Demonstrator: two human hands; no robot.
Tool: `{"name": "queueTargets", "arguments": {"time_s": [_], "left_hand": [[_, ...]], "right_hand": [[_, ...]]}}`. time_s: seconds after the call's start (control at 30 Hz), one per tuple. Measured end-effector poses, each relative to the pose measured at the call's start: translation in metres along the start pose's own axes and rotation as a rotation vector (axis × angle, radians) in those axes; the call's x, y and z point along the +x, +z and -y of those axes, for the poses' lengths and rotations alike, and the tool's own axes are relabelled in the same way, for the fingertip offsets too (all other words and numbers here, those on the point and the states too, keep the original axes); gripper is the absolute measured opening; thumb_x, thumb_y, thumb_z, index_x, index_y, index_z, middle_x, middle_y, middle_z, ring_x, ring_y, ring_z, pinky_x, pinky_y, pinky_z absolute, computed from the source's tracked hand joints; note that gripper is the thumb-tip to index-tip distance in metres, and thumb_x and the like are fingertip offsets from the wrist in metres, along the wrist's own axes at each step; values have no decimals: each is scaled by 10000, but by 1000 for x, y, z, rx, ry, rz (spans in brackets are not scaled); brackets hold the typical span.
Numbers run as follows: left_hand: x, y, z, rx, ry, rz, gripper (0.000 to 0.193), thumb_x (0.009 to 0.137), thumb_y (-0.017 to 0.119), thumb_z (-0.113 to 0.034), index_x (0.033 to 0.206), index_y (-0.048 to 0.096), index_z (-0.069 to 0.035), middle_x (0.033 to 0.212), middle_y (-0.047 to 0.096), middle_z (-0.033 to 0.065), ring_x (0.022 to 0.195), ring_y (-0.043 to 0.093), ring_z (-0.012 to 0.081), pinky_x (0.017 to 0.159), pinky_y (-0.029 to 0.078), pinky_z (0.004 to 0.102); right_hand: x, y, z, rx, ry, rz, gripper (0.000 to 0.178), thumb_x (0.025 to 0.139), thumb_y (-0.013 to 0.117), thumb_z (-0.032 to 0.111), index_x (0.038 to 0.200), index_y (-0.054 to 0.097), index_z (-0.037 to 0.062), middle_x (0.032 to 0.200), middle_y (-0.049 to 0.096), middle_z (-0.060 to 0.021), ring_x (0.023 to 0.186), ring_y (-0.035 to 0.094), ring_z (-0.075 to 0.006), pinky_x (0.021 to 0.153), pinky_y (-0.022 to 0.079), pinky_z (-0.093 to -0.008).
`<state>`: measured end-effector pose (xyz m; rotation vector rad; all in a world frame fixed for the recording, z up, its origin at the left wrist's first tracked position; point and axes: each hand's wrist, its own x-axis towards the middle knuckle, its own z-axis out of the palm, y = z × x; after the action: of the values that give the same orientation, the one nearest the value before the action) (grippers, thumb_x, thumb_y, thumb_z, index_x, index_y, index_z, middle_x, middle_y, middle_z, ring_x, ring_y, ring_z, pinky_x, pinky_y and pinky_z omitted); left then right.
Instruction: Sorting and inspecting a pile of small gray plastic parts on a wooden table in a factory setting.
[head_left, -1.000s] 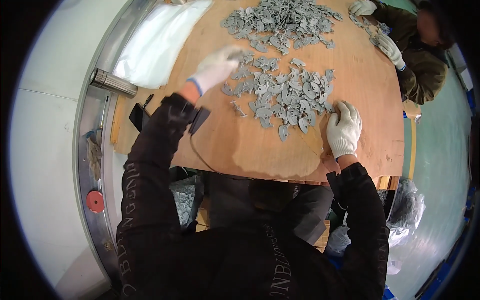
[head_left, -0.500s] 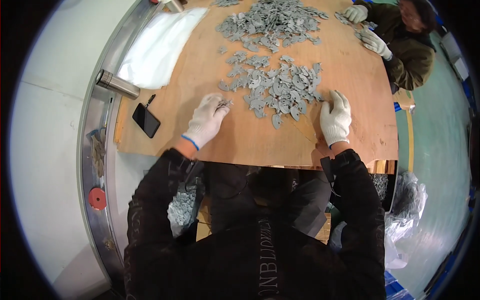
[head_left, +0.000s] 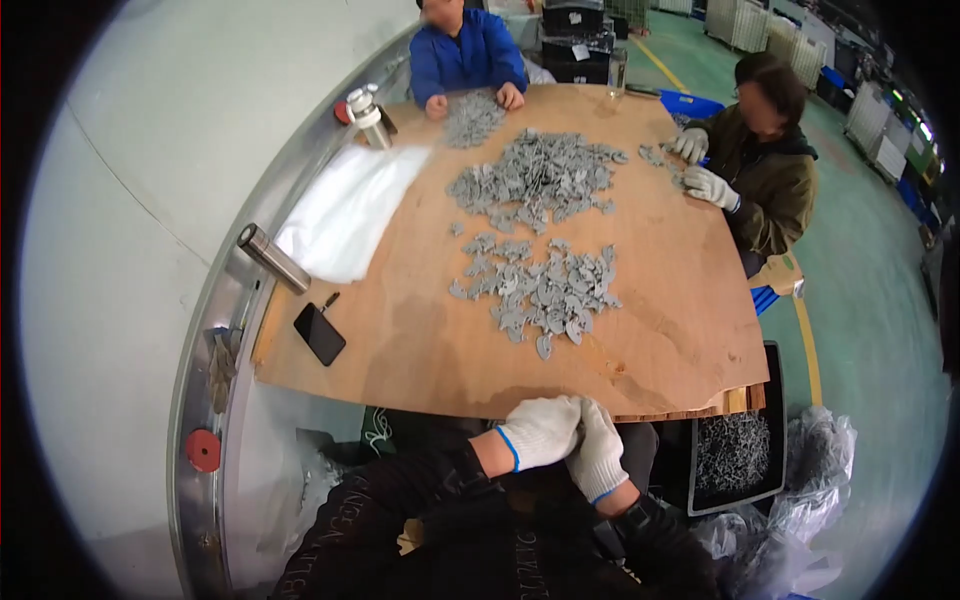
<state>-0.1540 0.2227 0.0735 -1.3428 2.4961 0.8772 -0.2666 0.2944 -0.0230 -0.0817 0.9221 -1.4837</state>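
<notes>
Pale capital letters [head_left: 333, 538] run along my black left sleeve [head_left: 400, 500], behind my left hand [head_left: 543, 432]; more mark my jacket front [head_left: 490, 560], below both hands [head_left: 598, 455]. Far beyond them, white labels [head_left: 580, 52] on black crates [head_left: 565, 72] are illegibly small.

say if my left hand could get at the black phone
Probably yes: only tabletop shows between your left hand and the black phone, though that hand is up against your right hand.
</notes>
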Motion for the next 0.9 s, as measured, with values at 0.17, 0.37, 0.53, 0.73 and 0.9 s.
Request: {"name": "queueTargets", "arguments": {"time_s": [0.17,0.37,0.53,0.73,0.9], "left_hand": [[-3,30,-17,-248,221,-65,405,1020,629,-311,1330,645,-50,1277,744,215,1142,740,420,979,591,537],[0,38,-18,-548,360,142,427,1003,664,-321,1308,661,-21,1272,732,230,1237,704,390,1053,548,496],[45,33,58,-10,592,-522,303,975,668,-204,1234,705,-51,1300,666,183,1275,602,421,1097,499,516],[118,-22,107,337,205,-528,571,1086,573,-430,1574,548,-133,1668,477,153,1611,323,418,1322,213,613],[122,-34,138,440,82,-476,668,1079,561,-522,1632,484,-156,1711,414,154,1630,281,422,1329,182,623]], "right_hand": [[-17,-31,21,-69,-165,-73,209,1135,591,213,1192,674,30,1097,763,-90,991,734,-238,911,599,-376],[-30,-96,52,-75,-259,-337,191,1111,618,258,1064,683,85,900,719,-37,690,667,-172,611,560,-328],[-27,-191,129,-701,-415,-705,190,1052,627,171,1209,677,77,921,679,-42,664,618,-144,567,529,-326],[3,-347,199,-1206,-491,-1035,696,944,733,172,1572,523,-42,1404,682,-239,1233,686,-340,1078,541,-405],[-10,-327,221,-1355,-459,-1155,700,934,743,177,1567,537,-39,1543,612,-279,1421,609,-386,1206,465,-427]]}}
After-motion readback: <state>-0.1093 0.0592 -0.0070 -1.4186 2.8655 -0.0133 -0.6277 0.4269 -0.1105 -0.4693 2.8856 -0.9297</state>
